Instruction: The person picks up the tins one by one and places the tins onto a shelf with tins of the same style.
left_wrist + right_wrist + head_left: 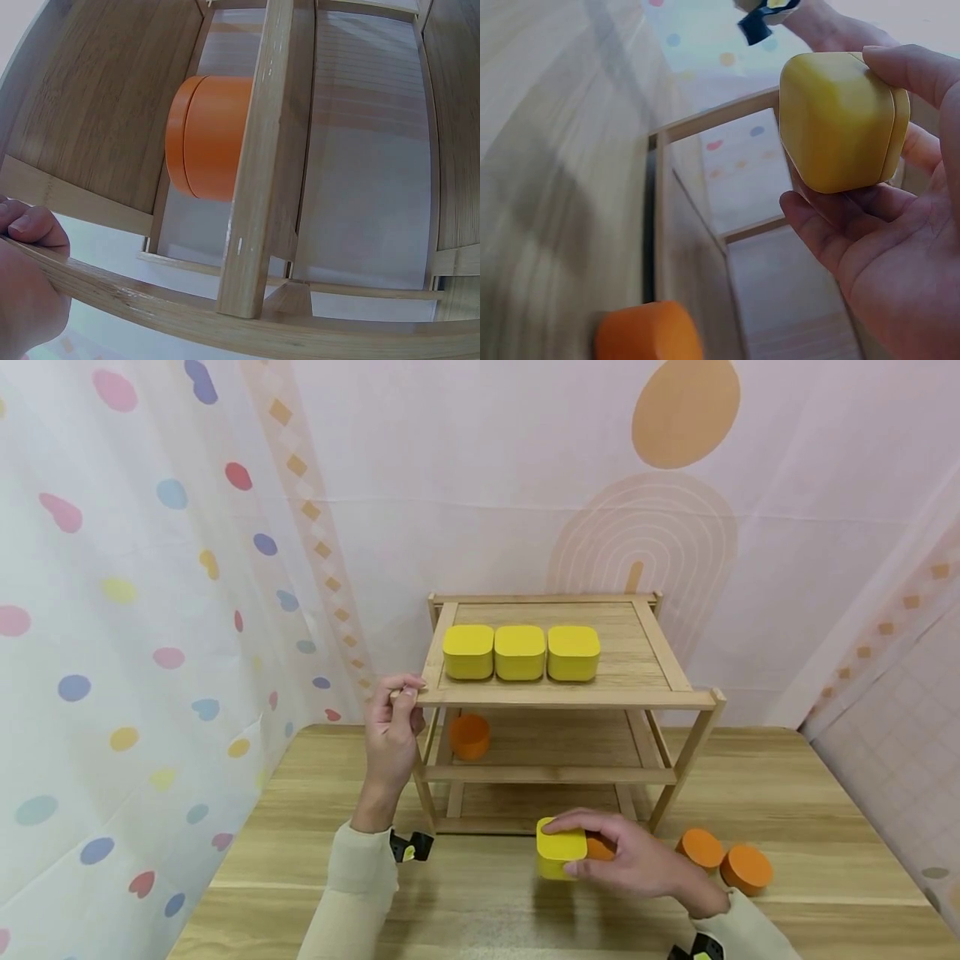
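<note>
My left hand point(392, 718) grips the front left corner of the wooden rack point(555, 697) at its top shelf. A yellow rounded-square tin point(558, 856) is held by my right hand point(637, 857) in front of the rack, thumb on one side and fingers on the other; the right wrist view shows its lid seam. On the top shelf, three matching yellow tins point(519, 653) stand in a row toward the left. One round orange tin point(470, 737) sits at the left of the middle shelf, and the left wrist view shows its lid rim.
Two round orange tins point(701, 849) stand on the wooden table point(825, 827) right of the rack. Another orange tin point(599, 847) is partly hidden behind my right hand. A patterned curtain point(465, 460) hangs behind the rack and along the left side.
</note>
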A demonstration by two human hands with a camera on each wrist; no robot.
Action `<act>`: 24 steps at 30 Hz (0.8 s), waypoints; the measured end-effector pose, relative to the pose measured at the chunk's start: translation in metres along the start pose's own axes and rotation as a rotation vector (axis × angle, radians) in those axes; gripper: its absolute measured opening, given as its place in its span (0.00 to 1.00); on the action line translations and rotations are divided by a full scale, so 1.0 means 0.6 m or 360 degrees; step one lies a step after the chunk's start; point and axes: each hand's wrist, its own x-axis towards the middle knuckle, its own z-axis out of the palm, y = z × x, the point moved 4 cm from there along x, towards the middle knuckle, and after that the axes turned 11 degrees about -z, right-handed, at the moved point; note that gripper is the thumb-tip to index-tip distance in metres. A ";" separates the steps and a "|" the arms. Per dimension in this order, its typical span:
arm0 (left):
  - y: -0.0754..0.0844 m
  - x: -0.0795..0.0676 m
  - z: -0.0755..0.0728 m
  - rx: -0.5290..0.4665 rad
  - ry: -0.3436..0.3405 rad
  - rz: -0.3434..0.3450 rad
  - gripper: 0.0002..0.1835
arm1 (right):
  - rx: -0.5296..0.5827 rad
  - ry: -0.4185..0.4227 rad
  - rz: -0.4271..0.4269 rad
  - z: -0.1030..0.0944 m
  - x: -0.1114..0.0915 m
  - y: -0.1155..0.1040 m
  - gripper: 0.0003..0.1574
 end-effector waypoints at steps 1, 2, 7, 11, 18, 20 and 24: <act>0.000 0.000 0.000 -0.0004 -0.0002 0.0002 0.11 | -0.0004 0.0007 -0.0010 -0.002 0.001 -0.003 0.25; 0.001 -0.001 0.000 0.0003 0.0000 0.0006 0.12 | -0.0002 0.0013 -0.0022 -0.004 0.003 -0.006 0.26; 0.001 -0.002 -0.001 -0.0002 0.0002 0.0016 0.12 | -0.0043 0.0027 -0.0049 -0.013 0.007 -0.017 0.27; -0.001 -0.002 0.000 -0.0011 -0.0001 0.0011 0.12 | -0.0086 0.0055 -0.0013 -0.018 0.009 -0.022 0.27; -0.001 -0.001 0.001 -0.0027 -0.0003 0.0003 0.10 | -0.0109 0.0077 -0.0072 -0.025 0.015 -0.033 0.27; 0.000 0.000 0.002 -0.0034 -0.0006 0.0001 0.10 | -0.0086 0.0070 -0.0116 -0.028 0.017 -0.038 0.28; 0.001 0.001 0.002 -0.0043 -0.0014 0.0005 0.10 | -0.0055 0.0078 -0.0157 -0.036 0.021 -0.047 0.29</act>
